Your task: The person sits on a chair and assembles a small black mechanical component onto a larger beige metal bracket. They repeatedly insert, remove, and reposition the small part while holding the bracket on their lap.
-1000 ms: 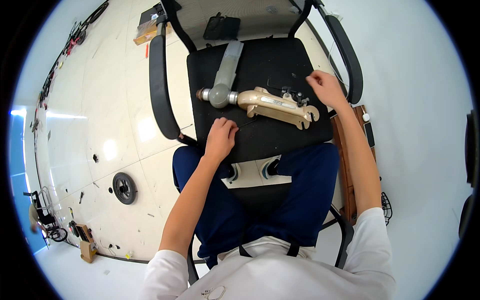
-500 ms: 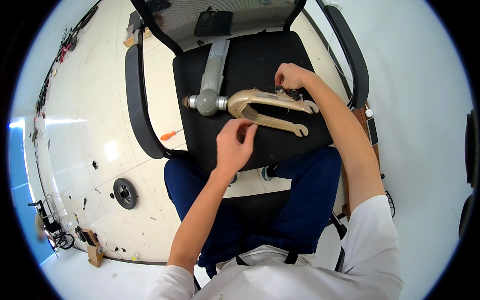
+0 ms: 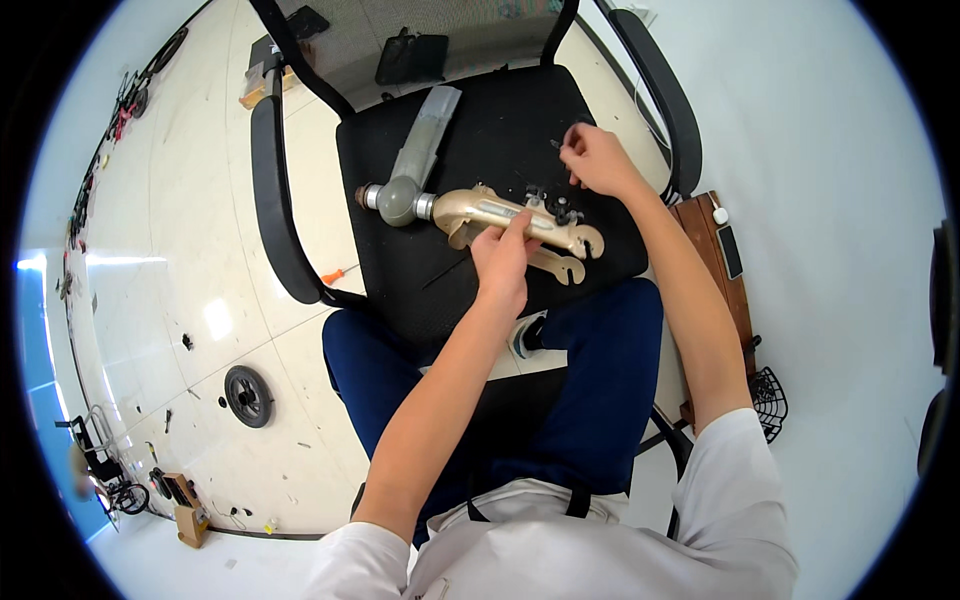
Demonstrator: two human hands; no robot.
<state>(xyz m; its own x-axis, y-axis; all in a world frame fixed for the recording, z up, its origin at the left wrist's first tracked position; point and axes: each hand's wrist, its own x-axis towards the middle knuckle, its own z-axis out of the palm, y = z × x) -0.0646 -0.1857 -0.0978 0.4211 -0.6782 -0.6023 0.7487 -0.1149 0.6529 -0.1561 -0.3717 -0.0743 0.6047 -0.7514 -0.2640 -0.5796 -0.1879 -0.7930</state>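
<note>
- Gold bicycle fork [image 3: 468,210]: lying across the black chair seat [image 3: 500,125], crown to the left, slotted dropouts to the right, front of the person.
- Left hand [image 3: 503,265]: grasping the fork around the middle of its legs, one digit laid over the upper leg.
- Right hand [image 3: 602,163]: off the fork, above the seat's right part; fingers curled in. Small dark bit at the fingertips; can't tell if it's pinched.
- Black brake hardware [image 3: 562,210]: on the fork's far side, near the dropouts, below the right hand in view.
- Grey head tube [image 3: 399,201]: at the crown end, silver rings either side. Grey frame tube [image 3: 427,130] runs from it toward the backrest.
- Thin dark rod [image 3: 443,273]: on the seat, left of the left hand.
- Floor, left: orange-handled screwdriver [image 3: 334,276] by the armrest [image 3: 280,200]; small black-tyred wheel [image 3: 248,396] further out.
- Right: phone [image 3: 730,252] on a brown wooden surface [image 3: 697,217].
</note>
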